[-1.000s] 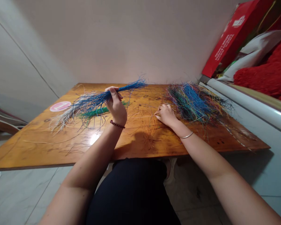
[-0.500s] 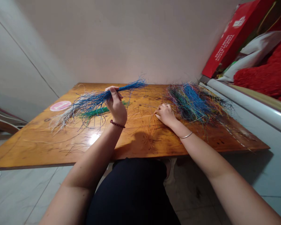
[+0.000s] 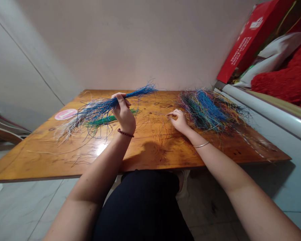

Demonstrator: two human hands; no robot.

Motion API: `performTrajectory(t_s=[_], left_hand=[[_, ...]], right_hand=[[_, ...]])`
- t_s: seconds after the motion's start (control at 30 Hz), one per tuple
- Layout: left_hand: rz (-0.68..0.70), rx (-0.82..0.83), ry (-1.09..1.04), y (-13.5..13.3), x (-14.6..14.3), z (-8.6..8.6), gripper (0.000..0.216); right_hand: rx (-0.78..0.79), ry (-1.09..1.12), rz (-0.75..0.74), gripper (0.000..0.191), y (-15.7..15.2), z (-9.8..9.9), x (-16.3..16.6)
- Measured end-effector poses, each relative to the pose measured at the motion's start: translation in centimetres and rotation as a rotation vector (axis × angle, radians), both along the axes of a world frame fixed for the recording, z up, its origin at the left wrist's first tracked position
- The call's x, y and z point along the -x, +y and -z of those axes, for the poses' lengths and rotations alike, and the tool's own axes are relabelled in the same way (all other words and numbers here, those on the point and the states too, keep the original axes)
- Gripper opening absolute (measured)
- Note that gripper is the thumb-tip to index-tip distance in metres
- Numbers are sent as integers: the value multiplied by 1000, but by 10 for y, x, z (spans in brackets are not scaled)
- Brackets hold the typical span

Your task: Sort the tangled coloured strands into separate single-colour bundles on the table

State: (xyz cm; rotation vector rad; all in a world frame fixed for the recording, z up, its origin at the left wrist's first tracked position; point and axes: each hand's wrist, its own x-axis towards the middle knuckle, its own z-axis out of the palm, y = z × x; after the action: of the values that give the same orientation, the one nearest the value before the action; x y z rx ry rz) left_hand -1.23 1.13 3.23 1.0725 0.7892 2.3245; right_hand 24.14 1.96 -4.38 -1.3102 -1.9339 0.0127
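1. Wooden table: spread before you, bearing all the strands below
2. Red box: beyond the table's far right corner, tilted, white lettering on its side
3. Mixed heap: blue, green and other coloured strands, on the table just beside your right hand
4. Blue bundle: held above the table, left of centre, in your left hand; strands fanned out leftward
5. White bundle: on the table at left, partly behind the blue strands
6. Green bundle: lying on the table, partly hidden by your left hand
7. Orange strands: scattered between your hands, nearer the right
8. Left fingers: clasped with the thumb around the blue strands
9. Right fingers: bent, forefinger and thumb curved toward each other; whether they pinch a thin strand, cannot tell
10. Dark strands: loose, beside your left forearm
11. Pink disc: white-marked, near the white bundle
12. Beaded bracelet: on your left wrist
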Motion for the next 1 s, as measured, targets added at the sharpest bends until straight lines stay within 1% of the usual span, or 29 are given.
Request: performTrajectory(t_s=[0.07, 0.2, 0.37, 0.53, 0.73, 1.0], left_hand=[[8, 7, -13, 0, 0, 0, 52], [-2, -5, -9, 0, 1, 0, 53], [-16, -31, 8, 1, 1, 1, 51], [-17, -23, 3, 1, 1, 1, 51], [-8, 2, -8, 1, 1, 1, 54], [-12, 7, 5, 0, 1, 0, 55]], right_hand=[[-26, -30, 19, 24, -1, -2, -1], [-100, -178, 69, 21, -5, -4, -1], [-119, -235, 57, 18, -6, -2, 1], [-111, -244, 27, 16, -6, -1, 2], [-125, -183, 33, 12, -7, 0, 3], [-220, -194, 38, 10, -9, -4, 5]])
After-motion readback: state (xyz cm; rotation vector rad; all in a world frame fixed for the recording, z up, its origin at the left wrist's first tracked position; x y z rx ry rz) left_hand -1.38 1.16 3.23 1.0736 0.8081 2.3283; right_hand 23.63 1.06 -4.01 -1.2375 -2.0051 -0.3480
